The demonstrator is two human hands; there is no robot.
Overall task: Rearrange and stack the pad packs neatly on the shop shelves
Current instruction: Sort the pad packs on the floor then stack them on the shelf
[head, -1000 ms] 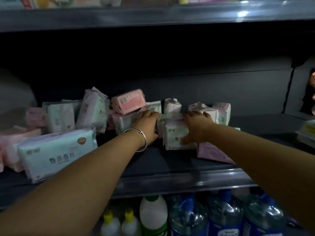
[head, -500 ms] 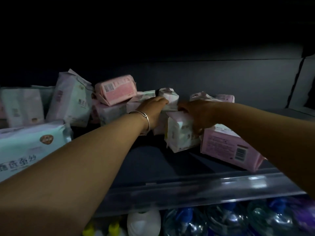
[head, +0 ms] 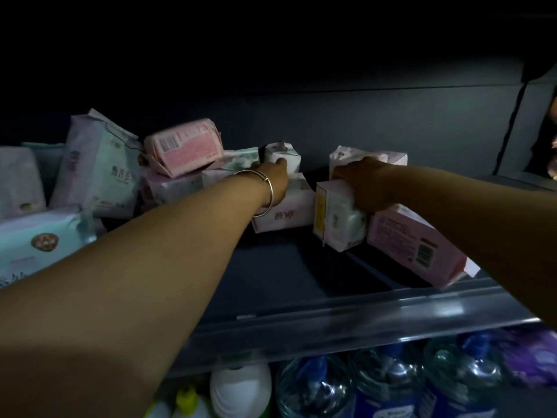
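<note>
Loose pad packs lie jumbled on a dark shelf (head: 271, 276). My left hand (head: 275, 182), a bangle at its wrist, reaches over a white pack (head: 289, 212) and touches a small white pack (head: 283, 155) behind it; its fingers are mostly hidden. My right hand (head: 366, 188) grips a small white pack with a yellow end (head: 334, 224), tilted beside a pink pack (head: 416, 245) that lies flat. A pink pack (head: 184, 146) rests on top of the heap at the left. Two more small packs (head: 361, 156) stand behind my right hand.
Larger mint and white packs (head: 96, 167) stand at the left, with a wide mint pack (head: 39, 242) at the shelf's front left. The shelf has a clear front lip (head: 361, 315). Below it stand water bottles (head: 391, 384) and cleaner bottles (head: 238, 390).
The view has moved closer. My right hand has pulled the small yellow-ended pack to the right, away from the white pack, and my left hand has reached further back.
</note>
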